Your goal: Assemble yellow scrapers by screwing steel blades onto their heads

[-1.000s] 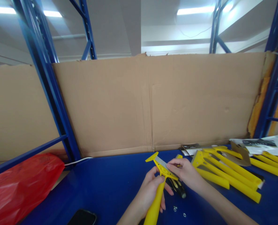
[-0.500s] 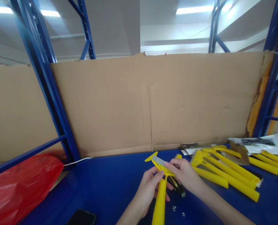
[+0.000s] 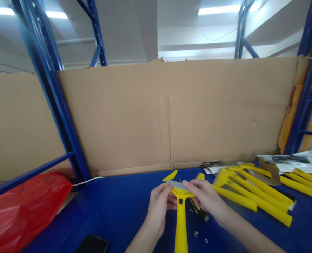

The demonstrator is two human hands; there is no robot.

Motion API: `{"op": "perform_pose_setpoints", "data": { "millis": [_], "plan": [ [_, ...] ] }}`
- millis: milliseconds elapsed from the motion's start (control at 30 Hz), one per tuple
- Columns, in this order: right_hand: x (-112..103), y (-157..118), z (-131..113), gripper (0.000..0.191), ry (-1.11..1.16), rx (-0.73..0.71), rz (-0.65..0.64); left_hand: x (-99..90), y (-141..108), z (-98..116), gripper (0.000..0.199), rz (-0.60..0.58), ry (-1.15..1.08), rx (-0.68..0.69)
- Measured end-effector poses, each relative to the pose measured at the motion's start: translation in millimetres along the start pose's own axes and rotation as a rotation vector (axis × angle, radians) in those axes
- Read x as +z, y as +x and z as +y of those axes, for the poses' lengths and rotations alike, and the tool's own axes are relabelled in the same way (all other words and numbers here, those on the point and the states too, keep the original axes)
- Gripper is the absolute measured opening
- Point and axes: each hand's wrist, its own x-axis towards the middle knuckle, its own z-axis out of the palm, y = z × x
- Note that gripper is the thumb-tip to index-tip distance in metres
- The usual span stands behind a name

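Between my hands is a yellow scraper (image 3: 181, 219), its handle pointing down toward me. A flat grey metal blade (image 3: 179, 185) lies across its wide head. My left hand (image 3: 159, 204) pinches the left end of the blade and head, thumb on top. My right hand (image 3: 203, 194) grips the right end, thumb and finger pressing on the blade. Just beyond lies a loose yellow plate (image 3: 170, 175) on the blue table. A dark-handled tool (image 3: 204, 215) rests partly hidden under my right hand. Small metal nuts (image 3: 196, 233) lie nearer to me.
Several yellow scrapers (image 3: 256, 196) are piled on the right, with packets (image 3: 290, 162) behind them. A black phone (image 3: 92, 245) lies at the front left, and a red plastic bag (image 3: 26, 211) at the far left. A cardboard wall (image 3: 124, 119) closes off the back.
The scraper has turned upright and its head now faces me squarely. My left hand has shifted up and left onto the end of the blade, which has swung nearly level.
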Motion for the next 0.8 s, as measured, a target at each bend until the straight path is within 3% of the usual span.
{"op": "perform_pose_setpoints", "data": {
  "millis": [233, 367, 533, 800],
  "plan": [
    [16.9, -19.8, -8.9, 0.035, 0.204, 0.254, -0.117, -4.5, 3.6, 6.8, 0.015, 0.187, -0.152, 0.041],
    [25.9, -29.2, -14.0, 0.029, 0.128, 0.292, -0.22, -2.9, 1.9, 6.9, 0.013, 0.268, -0.174, 0.054],
    [29.2, -29.2, -13.2, 0.016, 0.044, 0.305, -0.192, -0.5, -1.0, 7.3, 0.017, 0.275, -0.132, 0.033],
    [27.1, -25.5, -12.3, 0.023, -0.001, 0.303, -0.115, -1.1, 0.1, 7.5, 0.015, 0.266, -0.082, 0.014]
  ]
}}
